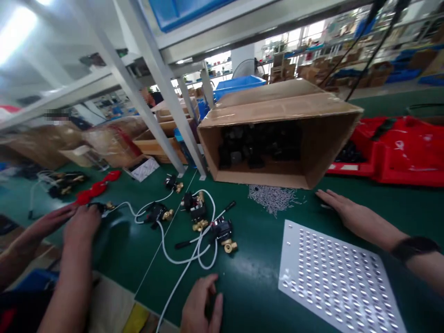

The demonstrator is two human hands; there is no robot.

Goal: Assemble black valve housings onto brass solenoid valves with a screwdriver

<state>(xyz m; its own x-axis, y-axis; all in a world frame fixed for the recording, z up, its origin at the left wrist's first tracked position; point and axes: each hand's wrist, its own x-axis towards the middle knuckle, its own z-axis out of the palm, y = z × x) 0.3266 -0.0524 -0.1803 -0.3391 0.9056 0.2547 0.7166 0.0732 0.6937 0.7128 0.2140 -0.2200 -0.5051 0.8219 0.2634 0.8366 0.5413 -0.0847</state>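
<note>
My left hand rests at the near edge of the green table, fingers curled around a dark gap; what it holds, if anything, is unclear. A white wire runs past it to several black valves with brass fittings. My right hand, with a dark band on the wrist, lies flat and open on the table beside a pile of small metal pins. A white perforated plate lies just in front of it.
A cardboard box tipped on its side holds black parts. Red trays sit at the right. Another person's two hands work on a valve at the left, near red pieces. A slanted metal frame post stands behind.
</note>
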